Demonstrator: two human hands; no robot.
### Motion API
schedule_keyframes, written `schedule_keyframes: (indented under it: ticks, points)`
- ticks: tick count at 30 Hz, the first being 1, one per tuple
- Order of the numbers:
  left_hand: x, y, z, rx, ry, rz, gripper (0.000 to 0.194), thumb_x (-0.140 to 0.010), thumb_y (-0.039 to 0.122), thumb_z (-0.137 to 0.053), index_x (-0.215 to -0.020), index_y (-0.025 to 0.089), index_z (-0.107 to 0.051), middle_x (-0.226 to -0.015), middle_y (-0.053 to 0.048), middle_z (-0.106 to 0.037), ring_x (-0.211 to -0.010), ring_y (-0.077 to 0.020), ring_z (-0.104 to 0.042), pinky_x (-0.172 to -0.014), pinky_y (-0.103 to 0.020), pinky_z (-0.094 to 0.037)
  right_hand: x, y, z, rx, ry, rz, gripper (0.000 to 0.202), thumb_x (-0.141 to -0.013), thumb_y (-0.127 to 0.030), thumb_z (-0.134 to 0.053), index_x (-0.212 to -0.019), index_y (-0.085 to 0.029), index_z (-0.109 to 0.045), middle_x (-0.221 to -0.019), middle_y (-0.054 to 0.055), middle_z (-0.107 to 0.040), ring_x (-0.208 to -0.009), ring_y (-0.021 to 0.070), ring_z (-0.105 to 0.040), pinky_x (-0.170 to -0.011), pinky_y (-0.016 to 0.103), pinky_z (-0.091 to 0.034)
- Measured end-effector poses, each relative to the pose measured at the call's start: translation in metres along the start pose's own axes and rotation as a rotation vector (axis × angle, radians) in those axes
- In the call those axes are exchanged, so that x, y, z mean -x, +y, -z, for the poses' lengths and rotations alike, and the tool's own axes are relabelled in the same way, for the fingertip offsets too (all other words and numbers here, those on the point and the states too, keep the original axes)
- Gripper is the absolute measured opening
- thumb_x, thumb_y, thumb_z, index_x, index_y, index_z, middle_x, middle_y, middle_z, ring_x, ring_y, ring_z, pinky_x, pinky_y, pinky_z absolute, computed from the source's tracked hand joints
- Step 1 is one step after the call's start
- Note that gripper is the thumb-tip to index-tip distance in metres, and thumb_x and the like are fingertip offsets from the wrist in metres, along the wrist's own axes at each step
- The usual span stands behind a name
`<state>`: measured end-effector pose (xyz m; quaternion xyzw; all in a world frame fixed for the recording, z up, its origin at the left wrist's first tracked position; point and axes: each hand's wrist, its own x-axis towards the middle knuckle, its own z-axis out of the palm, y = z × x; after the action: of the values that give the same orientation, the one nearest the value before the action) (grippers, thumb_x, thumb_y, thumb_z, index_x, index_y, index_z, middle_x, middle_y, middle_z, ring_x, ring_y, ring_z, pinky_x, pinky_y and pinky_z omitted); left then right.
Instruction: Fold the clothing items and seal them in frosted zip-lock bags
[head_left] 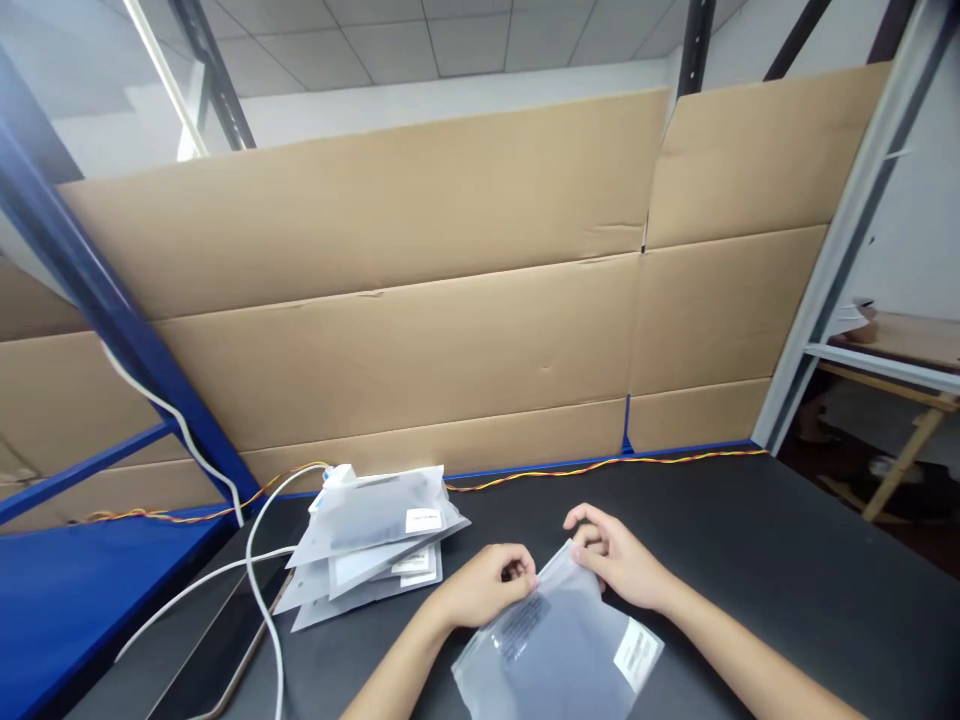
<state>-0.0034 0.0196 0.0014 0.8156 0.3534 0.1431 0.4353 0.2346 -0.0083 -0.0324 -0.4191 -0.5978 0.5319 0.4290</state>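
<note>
A frosted plastic zip bag (559, 660) with dark contents and a white label near its right corner lies in front of me, its top edge tilted up. My left hand (491, 585) pinches the left part of that top edge between thumb and curled fingers. At the edge's upper right corner, my right hand (615, 560) pinches the bag with thumb and forefinger, other fingers bent. Left of my hands sits a stack of similar frosted bags (375, 535) with white labels, somewhat fanned out.
A dark flat device (225, 620) like a phone or tablet lies at left, crossed by white cables (259, 590). Cardboard panels (450, 350) wall off the back of the black table (787, 560). Twisted red and yellow wires (600, 465) run along its rear edge. A blue post (127, 290) rises at left.
</note>
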Motion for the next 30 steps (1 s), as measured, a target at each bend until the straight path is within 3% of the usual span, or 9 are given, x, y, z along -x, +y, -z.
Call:
schedule_keyframes:
  ticks: [4, 8, 15, 19, 24, 27, 30]
  points:
    - [0.006, -0.002, 0.012, -0.058, -0.008, 0.006, 0.009, -0.082, 0.023, -0.055, -0.080, 0.018, -0.062, -0.076, 0.003, -0.059, -0.069, -0.0131, -0.051, -0.063, -0.022, -0.037, -0.003, 0.001, 0.023, 0.048, 0.086, 0.034, 0.031, -0.081, -0.043, -0.066, -0.099, -0.025, -0.047, -0.067, -0.010, -0.050, -0.048, 0.0081, -0.047, -0.042, 0.020, -0.045]
    - [0.011, -0.008, 0.020, -0.088, -0.005, 0.019, 0.007, -0.080, 0.019, -0.052, -0.076, 0.018, -0.058, -0.072, 0.004, -0.055, -0.065, -0.0123, -0.048, -0.061, -0.021, -0.036, -0.005, 0.006, 0.049, 0.094, 0.204, 0.046, 0.028, -0.082, -0.044, -0.063, -0.095, -0.025, -0.046, -0.068, -0.009, -0.049, -0.045, 0.0068, -0.044, -0.040, 0.019, -0.041]
    - [0.014, -0.010, 0.015, -0.143, 0.085, 0.019, 0.015, -0.091, 0.031, -0.049, -0.089, 0.020, -0.059, -0.079, 0.002, -0.058, -0.070, -0.0138, -0.050, -0.063, -0.022, -0.037, -0.002, 0.018, 0.088, 0.209, 0.270, 0.002, 0.029, -0.080, -0.046, -0.063, -0.093, -0.023, -0.052, -0.067, -0.007, -0.053, -0.045, 0.0088, -0.047, -0.040, 0.021, -0.040]
    - [0.016, -0.010, 0.003, -0.361, 0.198, -0.057, 0.014, -0.093, 0.027, -0.049, -0.086, 0.021, -0.060, -0.077, 0.003, -0.062, -0.069, -0.0135, -0.052, -0.070, -0.025, -0.036, 0.003, 0.023, 0.146, 0.296, 0.409, -0.020, 0.031, -0.072, -0.047, -0.067, -0.088, -0.022, -0.057, -0.062, -0.006, -0.056, -0.042, 0.0098, -0.046, -0.039, 0.021, -0.036]
    - [0.013, -0.013, -0.007, -0.495, 0.236, -0.107, 0.012, -0.091, 0.019, -0.052, -0.082, 0.022, -0.059, -0.074, 0.004, -0.063, -0.066, -0.0118, -0.054, -0.072, -0.025, -0.034, 0.001, 0.031, 0.234, 0.412, 0.674, -0.021, 0.033, -0.057, -0.048, -0.070, -0.075, -0.021, -0.063, -0.060, 0.003, -0.068, -0.052, 0.0198, -0.060, -0.048, 0.029, -0.044]
    - [0.011, -0.014, -0.008, -0.540, 0.247, -0.112, 0.011, -0.091, 0.017, -0.053, -0.083, 0.023, -0.058, -0.073, 0.005, -0.062, -0.065, -0.0117, -0.053, -0.071, -0.026, -0.034, -0.003, 0.038, 0.263, 0.471, 0.812, -0.001, 0.033, -0.055, -0.048, -0.067, -0.074, -0.022, -0.065, -0.061, 0.006, -0.071, -0.055, 0.0245, -0.064, -0.049, 0.033, -0.046]
    - [0.010, -0.013, -0.009, -0.597, 0.239, -0.108, 0.010, -0.091, 0.018, -0.052, -0.085, 0.023, -0.057, -0.072, 0.005, -0.061, -0.064, -0.0128, -0.053, -0.070, -0.027, -0.036, -0.004, 0.043, 0.273, 0.530, 0.892, 0.048, 0.025, -0.061, -0.045, -0.065, -0.073, -0.023, -0.067, -0.062, 0.008, -0.072, -0.053, 0.0249, -0.064, -0.049, 0.036, -0.048]
